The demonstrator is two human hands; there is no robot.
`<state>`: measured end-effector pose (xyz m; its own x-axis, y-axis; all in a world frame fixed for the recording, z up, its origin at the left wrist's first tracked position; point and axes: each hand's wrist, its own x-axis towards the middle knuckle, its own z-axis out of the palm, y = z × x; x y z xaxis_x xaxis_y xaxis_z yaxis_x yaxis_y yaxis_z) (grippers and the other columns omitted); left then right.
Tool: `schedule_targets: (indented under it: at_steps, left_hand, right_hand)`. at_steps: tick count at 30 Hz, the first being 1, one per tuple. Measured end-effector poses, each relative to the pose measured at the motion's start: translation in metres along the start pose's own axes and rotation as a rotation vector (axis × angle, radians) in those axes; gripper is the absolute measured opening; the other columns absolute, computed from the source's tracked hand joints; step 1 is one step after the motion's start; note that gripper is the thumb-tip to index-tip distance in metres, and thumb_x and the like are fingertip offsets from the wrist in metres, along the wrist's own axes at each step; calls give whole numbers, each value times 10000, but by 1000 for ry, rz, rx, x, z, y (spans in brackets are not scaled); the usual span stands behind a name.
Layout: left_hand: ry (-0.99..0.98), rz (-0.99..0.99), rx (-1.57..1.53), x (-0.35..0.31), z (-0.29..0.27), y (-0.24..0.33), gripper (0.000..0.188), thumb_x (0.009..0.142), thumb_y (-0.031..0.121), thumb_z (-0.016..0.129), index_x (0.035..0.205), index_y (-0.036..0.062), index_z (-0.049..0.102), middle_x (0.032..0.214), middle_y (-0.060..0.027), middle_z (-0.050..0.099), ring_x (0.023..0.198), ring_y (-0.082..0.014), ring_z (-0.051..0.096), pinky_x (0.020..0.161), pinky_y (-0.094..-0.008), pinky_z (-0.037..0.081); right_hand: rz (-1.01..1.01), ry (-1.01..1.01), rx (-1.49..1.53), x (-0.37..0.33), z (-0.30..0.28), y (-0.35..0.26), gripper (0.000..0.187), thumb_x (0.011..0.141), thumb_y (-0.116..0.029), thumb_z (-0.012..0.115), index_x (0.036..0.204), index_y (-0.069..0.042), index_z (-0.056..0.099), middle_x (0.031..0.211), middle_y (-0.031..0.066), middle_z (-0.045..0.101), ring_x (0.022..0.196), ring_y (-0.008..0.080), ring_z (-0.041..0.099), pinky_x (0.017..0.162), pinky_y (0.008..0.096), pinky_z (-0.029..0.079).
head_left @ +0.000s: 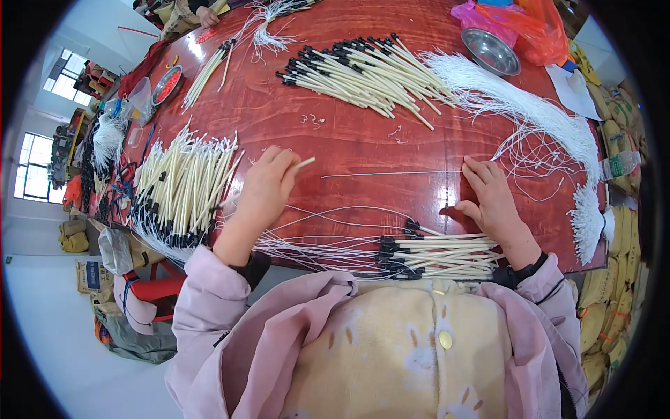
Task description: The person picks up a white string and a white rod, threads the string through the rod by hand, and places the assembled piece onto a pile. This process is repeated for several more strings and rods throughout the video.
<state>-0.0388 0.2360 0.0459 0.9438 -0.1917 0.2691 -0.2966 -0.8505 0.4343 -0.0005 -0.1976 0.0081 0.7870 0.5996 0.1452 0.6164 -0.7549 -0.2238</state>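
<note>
My left hand (pixel 269 183) is closed around a thin cream-coloured stick (pixel 306 163), one end showing past the fingers and the rest running back under the palm. My right hand (pixel 494 202) rests low over the red table, its thumb spread from the fingers. Its fingertips touch or nearly touch the right end of a straight white cord (pixel 391 173) lying between the hands. Close to my body lies a bunch of cream sticks with black end pieces (pixel 447 246), white cords trailing leftward from them. Beside my left hand is a thick pile of similar sticks (pixel 188 185).
More black-tipped sticks (pixel 370 73) lie at the far middle of the red table (pixel 279 115). A long hank of white cords (pixel 537 112) runs down the right side. Metal bowls (pixel 490 52) and plastic bags (pixel 537 28) stand farther off. Another person's hand (pixel 207 17) shows far left.
</note>
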Motion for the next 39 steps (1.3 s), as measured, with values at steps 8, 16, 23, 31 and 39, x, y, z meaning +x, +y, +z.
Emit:
schedule_targets:
  at_steps: [8,16,23,31,39]
  left_hand:
    - [-65,-112,4,-28,13,2,96,921,64,648,1015,44,649,973,-170,613,871,-417,639,730,-497,512]
    - [-55,-86,-16,-29,20,0,102,920,69,651,1019,47,648,976,-164,613,866,-417,640,729,-497,514]
    - [-73,-67,-11,-26,24,-3,102,921,73,649,1020,47,644,980,-162,615,875,-416,640,740,-496,519]
    - [-91,-77,4,-21,28,-3,103,920,77,644,1020,53,643,984,-161,619,886,-418,640,752,-498,522]
    - [-71,-88,-1,-14,32,-4,106,908,55,647,1011,34,641,951,-167,623,848,-398,640,728,-465,510]
  right_hand:
    - [-5,17,7,2,0,-2,756,882,-517,662,1338,78,569,1448,193,522,1276,389,480,1119,466,379]
    - [6,28,6,2,1,-5,732,868,-488,685,1321,77,578,1421,187,531,1265,381,485,1114,464,383]
    - [22,25,25,4,-2,-9,687,842,-406,740,1311,72,585,1406,178,537,1264,374,486,1110,459,385]
    - [12,40,29,6,-3,-8,664,825,-381,765,1287,67,606,1383,168,555,1245,363,505,1096,457,394]
    - [16,35,20,8,-6,-9,664,804,-374,785,1271,67,618,1363,162,570,1230,354,520,1079,449,409]
